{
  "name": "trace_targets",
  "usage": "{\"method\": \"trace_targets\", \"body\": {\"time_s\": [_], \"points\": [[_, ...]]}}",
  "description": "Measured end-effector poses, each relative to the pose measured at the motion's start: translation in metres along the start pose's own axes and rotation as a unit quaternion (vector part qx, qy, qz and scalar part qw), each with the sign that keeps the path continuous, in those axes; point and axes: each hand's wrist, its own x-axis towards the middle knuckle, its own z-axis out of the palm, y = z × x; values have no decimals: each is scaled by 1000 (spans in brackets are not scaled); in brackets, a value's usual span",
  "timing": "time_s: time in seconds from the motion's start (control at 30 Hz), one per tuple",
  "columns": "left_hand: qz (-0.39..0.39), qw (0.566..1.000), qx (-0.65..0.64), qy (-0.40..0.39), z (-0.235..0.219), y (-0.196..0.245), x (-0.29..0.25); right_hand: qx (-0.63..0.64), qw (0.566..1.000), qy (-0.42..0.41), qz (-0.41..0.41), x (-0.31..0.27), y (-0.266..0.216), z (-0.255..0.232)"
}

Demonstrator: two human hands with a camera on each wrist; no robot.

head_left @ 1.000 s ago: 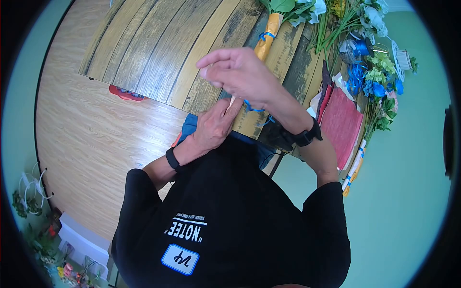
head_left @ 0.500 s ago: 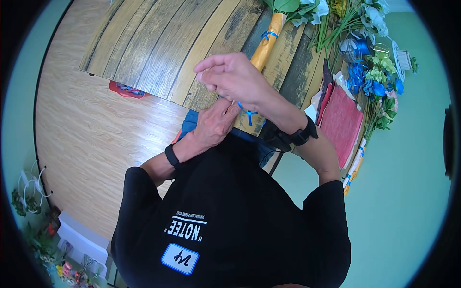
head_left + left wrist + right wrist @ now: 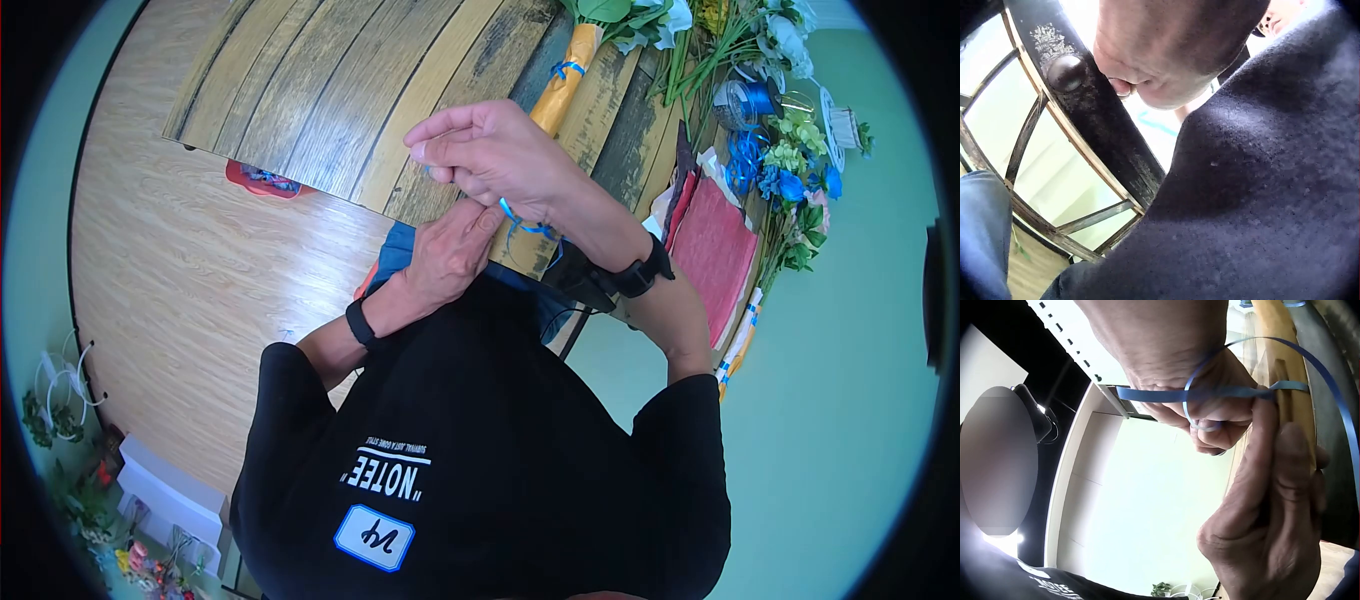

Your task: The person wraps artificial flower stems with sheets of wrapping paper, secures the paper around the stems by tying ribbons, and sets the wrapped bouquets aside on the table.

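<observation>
A bundle wrapped in yellow paper [image 3: 565, 90] lies along the table, with a blue ribbon tied round its upper part. Its lower end is gripped by my left hand [image 3: 452, 255], whose thumb and finger press beside a second blue ribbon [image 3: 1229, 392] in the right wrist view. My right hand [image 3: 505, 155] is just above, fingers curled, pinching a loop of that ribbon; a long strand arcs over the bundle [image 3: 1302, 415]. In the left wrist view, my left hand [image 3: 1172, 50] is near the dark table edge, what it holds hidden.
Red and white wrapping sheets [image 3: 715, 245] lie at the table's right. Loose stems and white flowers [image 3: 783, 45], ribbon spools [image 3: 745, 103] and blue and green flowers [image 3: 790, 185] stand beyond. A red container [image 3: 262, 180] is below the table's left edge.
The right hand has shifted slightly, staying over the left. The blue ribbon ends by the right wrist have swung and now curl differently. The left hand keeps its grip.
</observation>
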Motion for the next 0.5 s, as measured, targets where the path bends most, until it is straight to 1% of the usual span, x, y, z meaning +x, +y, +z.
{"method": "trace_targets", "body": {"time_s": [0.03, 0.1, 0.27, 0.43, 0.5], "points": [[-7, 1000, 3, -1, 0, 1, 0, 0, 1000, 0, 0, -1, -3, -2], [-15, 1000, 7, -2, 0, 1, 1, -5, 1000, -28, -13, -3, -8, -6], [-22, 999, 15, -18, 2, 2, 0, -33, 998, -38, -28, -8, -20, -17], [-7, 1000, 25, -15, 3, 3, 1, -65, 996, -41, -44, -7, -27, -20], [-1, 1000, 29, -12, 3, 2, 1, -79, 995, -52, -34, -5, -26, -17]]}}
